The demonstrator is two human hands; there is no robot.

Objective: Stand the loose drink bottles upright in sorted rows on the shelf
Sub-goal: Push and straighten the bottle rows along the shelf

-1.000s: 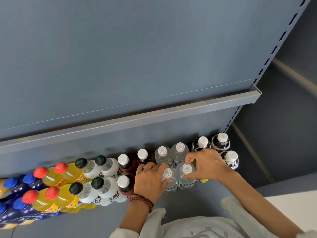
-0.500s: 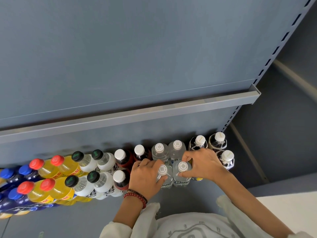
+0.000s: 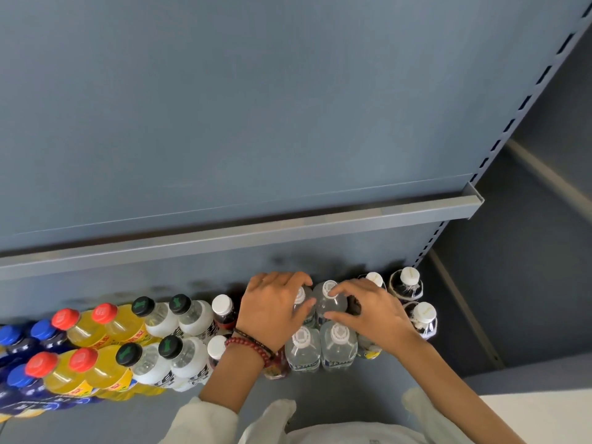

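Note:
Two rows of upright bottles stand on the grey shelf (image 3: 336, 382). From the left come blue-capped bottles (image 3: 19, 341), yellow drinks with red caps (image 3: 96, 328), white bottles with black caps (image 3: 192, 318), dark drinks with white caps (image 3: 222, 310), then clear water bottles (image 3: 338, 346). My left hand (image 3: 272, 312) grips a back-row water bottle (image 3: 302, 302) near its cap. My right hand (image 3: 368, 315) pinches the neighbouring back-row water bottle (image 3: 330, 299) by its shoulder. Two front water bottles stand free below my hands.
White-capped bottles with dark contents (image 3: 408, 283) stand at the row's right end, beside the slotted upright (image 3: 426, 248). An upper shelf's front lip (image 3: 256, 232) hangs above the bottles. Bare shelf lies in front of the rows.
Both hands have moved from the front-row water bottles back to the two behind them. The view has shifted slightly.

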